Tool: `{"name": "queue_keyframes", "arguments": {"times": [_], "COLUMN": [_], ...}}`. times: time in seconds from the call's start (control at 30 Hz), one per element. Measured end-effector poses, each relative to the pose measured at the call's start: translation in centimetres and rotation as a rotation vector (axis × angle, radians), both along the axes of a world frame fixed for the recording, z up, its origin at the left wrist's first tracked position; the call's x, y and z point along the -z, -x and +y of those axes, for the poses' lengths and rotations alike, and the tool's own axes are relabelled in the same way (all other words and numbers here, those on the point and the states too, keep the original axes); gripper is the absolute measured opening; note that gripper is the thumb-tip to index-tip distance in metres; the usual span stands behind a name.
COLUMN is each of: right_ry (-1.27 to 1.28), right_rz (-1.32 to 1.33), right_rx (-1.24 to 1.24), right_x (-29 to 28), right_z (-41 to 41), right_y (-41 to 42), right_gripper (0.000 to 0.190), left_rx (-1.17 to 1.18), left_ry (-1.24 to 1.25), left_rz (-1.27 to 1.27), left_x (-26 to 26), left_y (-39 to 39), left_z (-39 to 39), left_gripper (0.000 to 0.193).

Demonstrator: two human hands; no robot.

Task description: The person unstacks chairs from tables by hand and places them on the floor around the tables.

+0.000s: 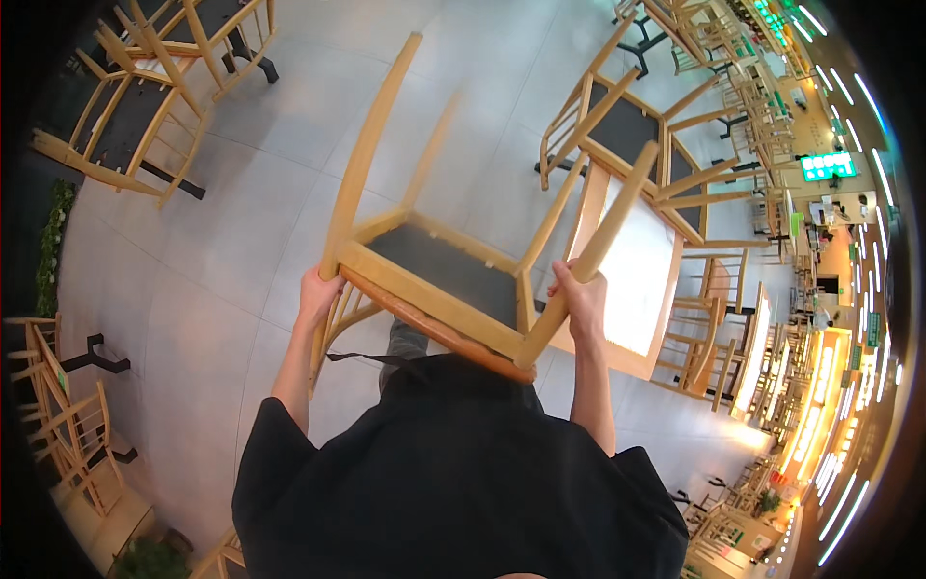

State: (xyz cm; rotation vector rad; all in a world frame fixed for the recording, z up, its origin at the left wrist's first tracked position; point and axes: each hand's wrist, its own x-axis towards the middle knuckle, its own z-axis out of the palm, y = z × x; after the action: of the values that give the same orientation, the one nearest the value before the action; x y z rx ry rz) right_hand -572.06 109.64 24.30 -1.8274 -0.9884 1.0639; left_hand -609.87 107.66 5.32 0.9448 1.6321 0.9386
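Observation:
An overturned wooden chair [434,300] is held in front of my body, its legs up and the dark underside of its seat showing. My left hand [320,291] grips it at the base of the long left leg. Around the lower part of the right front leg my right hand [581,293] is closed. The orange-brown padded seat edge faces my black shirt, and part of the spindled backrest hangs below at the left. Just right of the chair stands a table [655,347] with a bright, shiny top; other upturned chairs [623,123] rest at its far end.
Upturned chairs [130,119] sit on a table at the upper left. More chairs [76,427] and a table lie at the lower left, near a green plant [152,557]. Rows of tables and chairs run along the right. Grey tiled floor [210,239] shows between them.

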Motion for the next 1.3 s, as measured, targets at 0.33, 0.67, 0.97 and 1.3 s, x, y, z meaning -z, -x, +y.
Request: {"name": "queue_keyframes", "arguments": {"times": [0.33,0.67,0.97,1.3], "right_ry": [0.166,0.172,0.26,0.423], "right_rz": [0.218,0.015,-0.158,-0.108], "right_rx": [0.116,0.067,0.033,0.085], "right_x": [13.4,27.5,36.0,43.2], "right_z": [5.8,1.3,-1.2,-1.5], "right_y": [-1.7,-4.9,-5.4,-10.6], "right_gripper": [0.048,0.083,0.081,0.082], "left_rx": [0.121,0.193,0.413,0.794], "left_ry": [0.227,0.412,0.719,0.953], "left_rz": [0.188,0.529,0.712,0.667], "left_x": [3.3,8.9,16.2,21.1], "left_y": [1.6,-1.4,-2.5,-7.1], "left_z": [0.7,0.1,1.8,6.5], "left_gripper": [0.04,0.068,0.039,0.031]}}
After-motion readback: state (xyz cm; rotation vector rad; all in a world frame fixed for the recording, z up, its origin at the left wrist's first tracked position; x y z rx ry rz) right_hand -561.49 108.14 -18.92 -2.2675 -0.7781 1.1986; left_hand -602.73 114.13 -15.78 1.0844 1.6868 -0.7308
